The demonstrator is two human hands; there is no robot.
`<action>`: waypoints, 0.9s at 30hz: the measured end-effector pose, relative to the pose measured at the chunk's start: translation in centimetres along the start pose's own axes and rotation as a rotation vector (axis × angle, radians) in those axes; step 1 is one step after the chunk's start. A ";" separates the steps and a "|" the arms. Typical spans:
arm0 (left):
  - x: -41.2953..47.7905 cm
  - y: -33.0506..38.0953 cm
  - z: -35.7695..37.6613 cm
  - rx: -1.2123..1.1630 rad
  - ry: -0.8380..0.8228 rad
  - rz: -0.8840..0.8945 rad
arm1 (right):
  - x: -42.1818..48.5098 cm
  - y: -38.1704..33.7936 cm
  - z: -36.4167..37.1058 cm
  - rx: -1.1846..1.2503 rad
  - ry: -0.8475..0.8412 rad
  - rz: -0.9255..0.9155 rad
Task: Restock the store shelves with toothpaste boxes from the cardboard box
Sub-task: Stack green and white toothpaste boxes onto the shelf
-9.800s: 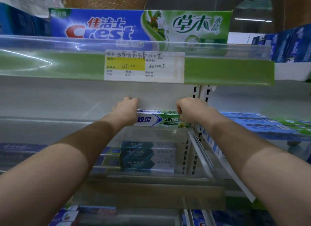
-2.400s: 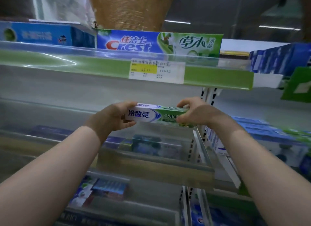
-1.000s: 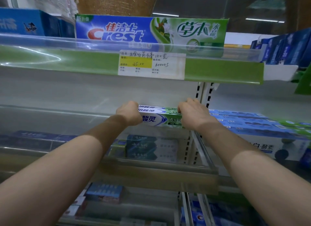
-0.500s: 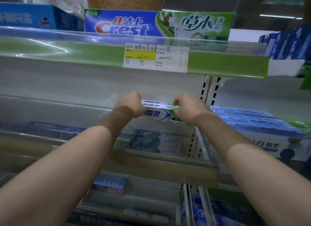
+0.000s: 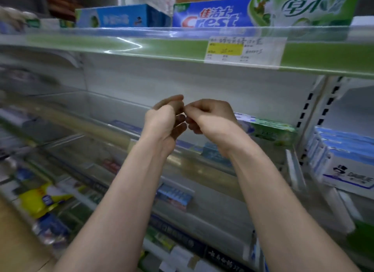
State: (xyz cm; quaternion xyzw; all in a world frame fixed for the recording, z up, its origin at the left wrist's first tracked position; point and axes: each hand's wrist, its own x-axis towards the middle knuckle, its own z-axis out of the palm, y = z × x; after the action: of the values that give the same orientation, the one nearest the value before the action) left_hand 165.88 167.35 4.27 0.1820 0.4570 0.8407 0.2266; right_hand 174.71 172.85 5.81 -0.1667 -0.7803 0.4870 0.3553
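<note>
Item 1: green-and-white toothpaste boxes. They lie flat in a short stack at the right end of the middle shelf, long sides facing out, close by the slotted upright. The left end of the stack is hidden behind my right wrist. Neither hand touches them.

Item 2: my right hand. Raised in front of the shelf, back toward me, fingers curled in toward the palm. I see nothing in it.

Item 3: my left hand. Level with the right and just beside it, fingers bent, thumb up. The fingertips of the two hands meet or nearly meet; blur keeps me from telling which. Nothing shows in its grasp.

Item 4: top shelf. A long Crest toothpaste box, blue at the left and green at the right, stands on its long edge behind a clear rail. A blue box sits just to its left. On the green shelf-edge strip below is a white price label with a yellow patch and handwriting too blurred to read.

Item 5: next bay, right of the upright. A stack of blue-and-white toothpaste boxes, end faces showing a top-hatted figure.

Item 6: lower shelves. A teal box under the middle shelf, a row of blue boxes lower down, and a yellow pack at far left, all smeared by blur.
</note>
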 end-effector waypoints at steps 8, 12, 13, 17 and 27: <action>-7.3 -2.5 -8.7 -0.149 0.316 -0.106 | -7.3 2.7 7.4 0.474 -0.210 0.215; -10.7 -3.4 -12.8 -0.113 0.490 -0.097 | -10.9 4.6 10.7 0.488 -0.342 0.305; -11.8 -3.5 -13.9 -0.096 0.532 -0.095 | -12.0 4.9 11.7 0.479 -0.375 0.325; -15.3 -3.5 -18.0 -0.059 0.667 -0.070 | -15.6 5.0 15.0 0.455 -0.514 0.357; -27.5 0.0 -29.2 -0.116 0.973 -0.003 | -26.1 1.6 25.4 0.321 -0.874 0.354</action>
State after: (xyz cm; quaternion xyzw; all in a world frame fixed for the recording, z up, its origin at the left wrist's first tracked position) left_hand 173.76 132.30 -13.56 -0.2454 0.4626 0.8519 -0.0022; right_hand 174.42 141.52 -12.80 -0.0200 -0.7312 0.6781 -0.0716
